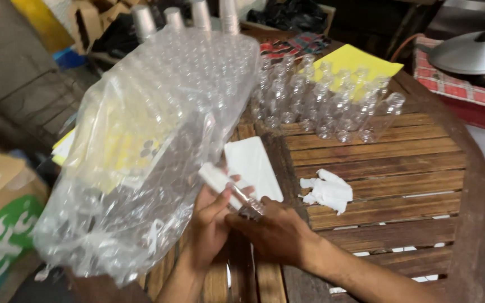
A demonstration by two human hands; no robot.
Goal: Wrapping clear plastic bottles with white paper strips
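Observation:
Low in the middle of the view, both hands meet over a small clear bottle [247,205] with a white spray cap [215,178]. My left hand [209,227] grips the cap end from below. My right hand [273,230] pinches the clear bottle body from the right. A white flat sheet [254,165] lies just behind the hands. Left of them a big clear plastic bag [158,129] bulges with many small clear bottles. Several loose clear bottles [326,104] stand grouped at the far side of the round wooden slat table [399,185].
A crumpled white tissue [328,192] lies right of the hands. A yellow sheet [355,62] sits under the standing bottles. Cardboard boxes [1,224] stand at the left, stacked cups [197,17] at the back, a metal lid [475,53] on a checked cloth at the right.

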